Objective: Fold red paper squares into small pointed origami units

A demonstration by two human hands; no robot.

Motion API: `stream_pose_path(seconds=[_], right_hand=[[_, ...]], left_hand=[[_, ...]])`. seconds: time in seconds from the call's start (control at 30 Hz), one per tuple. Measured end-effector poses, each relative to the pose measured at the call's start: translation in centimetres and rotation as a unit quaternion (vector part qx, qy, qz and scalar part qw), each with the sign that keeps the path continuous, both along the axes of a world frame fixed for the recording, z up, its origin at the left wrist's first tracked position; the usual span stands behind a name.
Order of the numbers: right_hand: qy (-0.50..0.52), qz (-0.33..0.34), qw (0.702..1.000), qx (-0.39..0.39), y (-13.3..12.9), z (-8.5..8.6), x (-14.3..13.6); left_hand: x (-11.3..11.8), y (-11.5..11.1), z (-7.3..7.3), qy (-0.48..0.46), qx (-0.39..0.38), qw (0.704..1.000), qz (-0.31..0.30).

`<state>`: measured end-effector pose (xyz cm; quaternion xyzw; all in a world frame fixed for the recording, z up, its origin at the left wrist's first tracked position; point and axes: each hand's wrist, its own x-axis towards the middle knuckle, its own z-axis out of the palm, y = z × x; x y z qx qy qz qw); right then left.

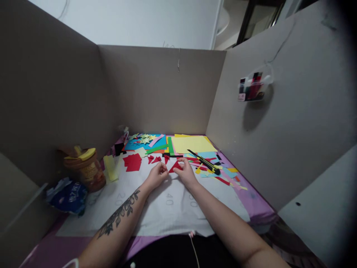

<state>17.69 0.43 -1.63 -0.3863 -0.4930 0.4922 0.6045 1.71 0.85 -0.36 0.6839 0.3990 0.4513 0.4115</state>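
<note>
A small red paper piece (pixel 174 167), roughly triangular, is held up between my two hands over the white sheet. My right hand (pixel 186 172) pinches its right side between thumb and fingers. At its lower left corner are the closed fingertips of my left hand (pixel 158 175), which seem to grip that corner. Just beyond my fingers lie small red paper scraps (pixel 157 159). A larger stack of red paper (pixel 132 162) rests to the left of them. To the right, a black and yellow utility knife (pixel 205 163) lies across coloured paper strips.
Yellow paper sheets (pixel 192 144) and a blue sheet (pixel 131 144) with pale paper stars (pixel 145 139) lie at the back. On the left stand a brown tub (pixel 85 169) and a blue packet (pixel 68 195). Grey partitions (pixel 161 89) enclose the table; a plastic holder (pixel 252 87) hangs right.
</note>
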Motion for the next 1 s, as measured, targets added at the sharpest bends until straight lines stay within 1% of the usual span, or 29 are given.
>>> stream_pose_path(seconds=[0.23,0.33,0.43,0.5,0.6,0.73,0.9,0.93,1.0], right_hand=[[0.015,-0.021,1.0,-0.014,0.3,0.1,0.5],[-0.01,-0.004,1.0,0.002,0.0,0.0,0.2],[-0.056,0.01,0.998,0.016,-0.4,0.1,-0.3],[-0.075,0.016,0.997,0.012,-0.6,0.2,-0.5],[-0.067,0.014,0.998,0.005,-0.4,0.3,-0.4],[-0.031,-0.007,0.999,0.01,0.4,0.0,0.5],[0.009,-0.056,0.998,0.008,1.3,-0.2,1.2],[0.014,-0.058,0.998,0.006,1.3,-0.2,1.2],[0.011,-0.031,0.999,-0.01,1.2,-0.3,0.9]], left_hand=[[-0.5,0.0,0.1,0.004,-0.006,1.0,0.027],[-0.4,-0.2,0.2,0.029,0.006,1.0,0.01],[-0.1,-0.4,0.4,0.072,0.014,0.997,-0.012],[0.0,-0.6,0.6,0.093,0.013,0.996,-0.008],[0.0,-0.6,0.8,0.104,-0.004,0.995,0.004],[-0.2,-0.5,0.8,0.102,-0.033,0.994,0.009],[-0.5,-0.1,0.3,0.07,-0.059,0.996,0.018],[-0.6,0.0,0.2,0.059,-0.066,0.996,0.019],[-0.6,0.1,0.1,0.037,-0.079,0.996,0.016]])
